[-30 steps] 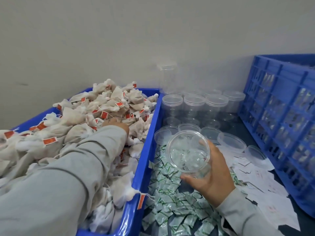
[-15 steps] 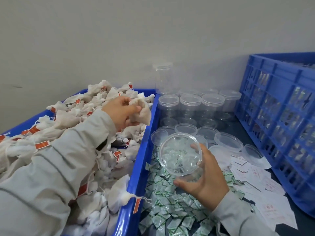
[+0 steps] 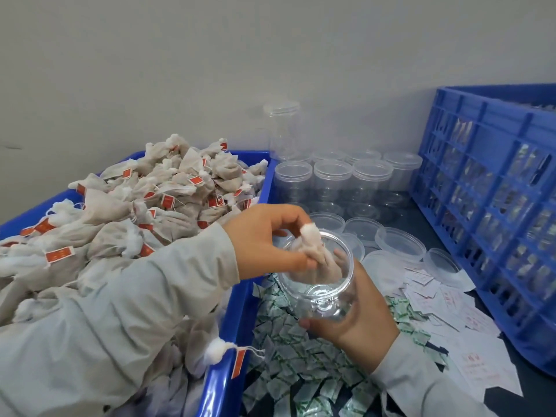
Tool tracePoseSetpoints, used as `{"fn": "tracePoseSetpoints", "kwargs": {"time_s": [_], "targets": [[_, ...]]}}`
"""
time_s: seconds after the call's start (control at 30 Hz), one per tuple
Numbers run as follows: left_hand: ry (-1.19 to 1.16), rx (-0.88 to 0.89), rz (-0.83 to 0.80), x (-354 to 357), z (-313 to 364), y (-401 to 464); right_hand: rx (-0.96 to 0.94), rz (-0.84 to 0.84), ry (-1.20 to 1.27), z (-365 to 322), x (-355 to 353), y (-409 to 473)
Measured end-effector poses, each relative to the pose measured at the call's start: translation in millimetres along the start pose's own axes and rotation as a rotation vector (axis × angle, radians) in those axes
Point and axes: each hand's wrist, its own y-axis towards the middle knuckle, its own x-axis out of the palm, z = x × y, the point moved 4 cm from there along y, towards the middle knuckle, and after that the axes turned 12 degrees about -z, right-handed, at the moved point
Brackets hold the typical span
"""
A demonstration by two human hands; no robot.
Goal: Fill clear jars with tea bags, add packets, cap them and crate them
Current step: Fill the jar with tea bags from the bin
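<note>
A second ago the left hand [image 3: 264,239] lay buried in the heap of tea bags [image 3: 156,206] in the blue bin [image 3: 228,374]; half a second ago it had lifted one clear of the pile. Now it has crossed the bin's right wall and is feeding that tea bag [image 3: 313,251] into the mouth of the clear jar [image 3: 322,284]. The bag's white gathered top stands at the rim while its body already hangs inside. The jar has also come in toward the bin and tilted its mouth to meet it. Judging by the bare bottom of the jar, this is the first bag in, so filling has only begun; packets, cap and crating are all still to come.

The left hand is partly closed, thumb and fingertips pinching the bag near its neck, the remaining fingers loosely curled above the rim. The right hand [image 3: 361,314] wraps round the jar's lower body from beneath and behind, fingers showing through the plastic, holding it off the worktop [image 3: 511,395] above the green-printed packets [image 3: 294,371].

Near the right hand lie white paper slips [image 3: 451,311] and loose clear lids [image 3: 400,242] (several upturned), with empty jars [image 3: 331,176] ranked against the wall. The blue crate [image 3: 493,206] stands at the right, holding things too blurred behind its lattice to identify.
</note>
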Motion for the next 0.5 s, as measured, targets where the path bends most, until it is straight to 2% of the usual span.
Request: {"fn": "tracePoseSetpoints", "kwargs": {"time_s": [0.07, 0.13, 0.3, 0.37, 0.43, 0.5], "targets": [[0.033, -0.010, -0.036, -1, 2, -2, -0.008, 0.038, -0.040, 0, -2, -1], [-0.075, -0.024, 0.029, -11, 1, -2, 0.014, 0.043, -0.069, 2, -3, -4], [-0.068, -0.210, 0.494, -60, -27, -6, 0.091, -0.014, -0.145, 13, -4, -6], [0.030, -0.350, 0.587, -75, -46, -11, 0.092, -0.014, -0.137, 14, -5, -6], [0.308, -0.556, 0.512, -84, -67, -14, 0.088, -0.009, -0.128, 14, -6, -6], [0.530, -0.714, 0.319, -81, -88, -14, 0.079, -0.003, -0.127, 14, -7, -5]]}}
